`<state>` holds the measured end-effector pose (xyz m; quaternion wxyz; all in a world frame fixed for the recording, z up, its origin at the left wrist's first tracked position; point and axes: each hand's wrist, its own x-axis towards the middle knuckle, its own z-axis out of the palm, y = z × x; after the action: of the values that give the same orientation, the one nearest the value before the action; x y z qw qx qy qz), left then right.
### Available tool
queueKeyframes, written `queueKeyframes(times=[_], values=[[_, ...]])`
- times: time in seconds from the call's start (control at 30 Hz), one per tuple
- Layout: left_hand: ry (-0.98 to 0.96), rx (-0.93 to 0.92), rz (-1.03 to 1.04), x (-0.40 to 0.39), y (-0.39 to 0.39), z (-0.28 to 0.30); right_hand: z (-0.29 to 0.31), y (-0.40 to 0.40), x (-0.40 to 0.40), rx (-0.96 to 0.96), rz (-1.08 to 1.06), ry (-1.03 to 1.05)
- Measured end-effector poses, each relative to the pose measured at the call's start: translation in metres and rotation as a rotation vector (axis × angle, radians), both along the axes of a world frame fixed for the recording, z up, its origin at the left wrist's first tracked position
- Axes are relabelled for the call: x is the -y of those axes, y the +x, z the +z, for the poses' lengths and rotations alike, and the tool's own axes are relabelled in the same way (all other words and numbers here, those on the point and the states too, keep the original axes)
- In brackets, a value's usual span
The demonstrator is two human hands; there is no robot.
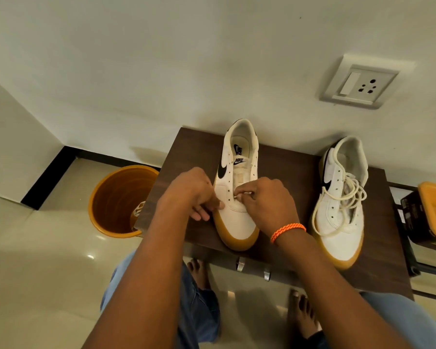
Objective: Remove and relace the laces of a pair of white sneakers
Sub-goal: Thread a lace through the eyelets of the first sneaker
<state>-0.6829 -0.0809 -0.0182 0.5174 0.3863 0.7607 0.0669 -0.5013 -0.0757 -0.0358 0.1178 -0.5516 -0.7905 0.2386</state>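
Pinching a bit of white lace (pixel 244 195) w/ my right hand (pixel 264 205) at the lower eyelets of the left sneaker (pixel 237 222); grip closed on it. My left hand (pixel 191 195) curls vs the shoe's side, fingertips at the lace row; can't tell if it holds lace. That sneaker sits mid desk (pixel 378 248), toe twd me, mostly unlaced. 2nd sneaker (pixel 337 217) stands well right, lace loose over it. Orange bucket (pixel 111 197) on floor left of desk. Orange band (pixel 287 230) on right wrist.
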Motion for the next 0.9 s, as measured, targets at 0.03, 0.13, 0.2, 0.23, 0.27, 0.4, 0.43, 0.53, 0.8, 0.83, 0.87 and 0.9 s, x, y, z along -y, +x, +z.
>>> queueKeyframes(times=[0.03, 0.13, 0.2, 0.23, 0.27, 0.4, 0.43, 0.53, 0.8, 0.83, 0.87, 0.9], values=[[-0.03, 0.002, -0.019, 0.001, 0.0, -0.003, -0.001, 0.0, -0.002, -0.081, -0.042, -0.082], [-0.041, 0.007, -0.043, -0.002, 0.001, -0.007, -0.001, -0.002, -0.003, -0.186, -0.113, -0.226], [-0.037, 0.031, -0.045, -0.005, 0.0, -0.008, 0.0, -0.005, -0.003, -0.183, -0.124, -0.254], [-0.039, 0.047, -0.047, -0.005, -0.001, -0.008, 0.001, -0.005, -0.003, -0.176, -0.121, -0.261], [-0.042, 0.06, -0.048, -0.004, -0.001, -0.008, 0.0, -0.006, -0.003, -0.163, -0.119, -0.265], [-0.044, 0.1, -0.05, -0.004, -0.003, -0.009, 0.0, -0.01, -0.006, -0.093, -0.105, -0.272], [-0.045, 0.107, -0.048, -0.005, -0.004, -0.01, 0.001, -0.011, -0.007, -0.088, -0.102, -0.283], [-0.065, 0.14, -0.044, -0.006, -0.007, -0.01, 0.003, -0.014, -0.009, -0.049, -0.081, -0.308], [-0.09, 0.199, -0.017, -0.007, -0.004, -0.01, 0.007, -0.011, -0.019, -0.109, -0.072, -0.524], [-0.083, 0.203, -0.008, -0.007, -0.004, -0.011, 0.006, -0.01, -0.02, -0.139, -0.096, -0.565], [-0.077, 0.205, 0.0, -0.007, -0.003, -0.011, 0.006, -0.01, -0.021, -0.163, -0.109, -0.598], [-0.07, 0.206, 0.006, -0.006, -0.003, -0.011, 0.006, -0.01, -0.021, -0.181, -0.109, -0.628]])
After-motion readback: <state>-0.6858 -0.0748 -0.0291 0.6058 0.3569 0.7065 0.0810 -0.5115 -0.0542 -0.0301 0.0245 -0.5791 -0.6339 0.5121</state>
